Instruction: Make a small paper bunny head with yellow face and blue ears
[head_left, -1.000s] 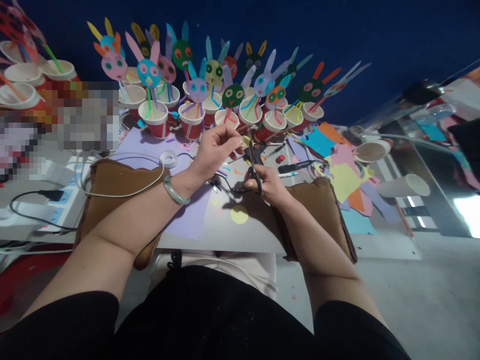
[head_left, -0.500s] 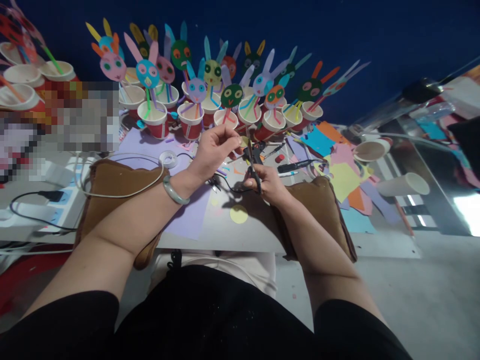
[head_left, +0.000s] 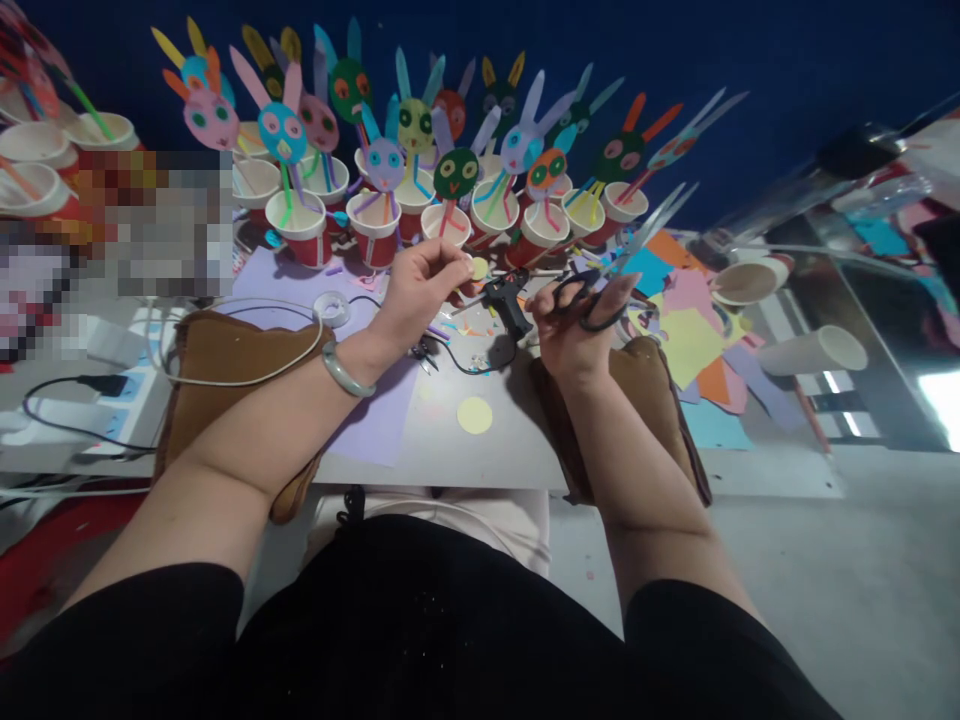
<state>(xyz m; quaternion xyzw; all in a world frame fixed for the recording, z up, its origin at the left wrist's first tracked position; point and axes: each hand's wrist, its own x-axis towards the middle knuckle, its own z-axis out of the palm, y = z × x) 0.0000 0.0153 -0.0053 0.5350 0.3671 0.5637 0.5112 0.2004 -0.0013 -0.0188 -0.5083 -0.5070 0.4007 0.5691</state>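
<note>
Glue gun point(head_left: 512, 302) beside right hand point(head_left: 574, 338), red cups point(head_left: 376, 248) behind, paper scraps point(head_left: 691, 345)

The person's left forearm point(head_left: 300, 420) is slanting forward and inward from the lower left, and the left wrist point(head_left: 375, 348) is running almost straight into the left hand point(head_left: 416, 297). Its thumb point(head_left: 454, 274) and index finger point(head_left: 451, 252) are closing in a pinch, while other fingers are curling beneath. The right forearm point(head_left: 626, 460) is angling up and inward from the lower right. Above the right wrist point(head_left: 583, 382), the right hand point(head_left: 576, 340) is pointing upward, fingers bending on its left, one digit point(head_left: 620, 294) jutting rightward. Both hands are staying apart, near each other.
</note>
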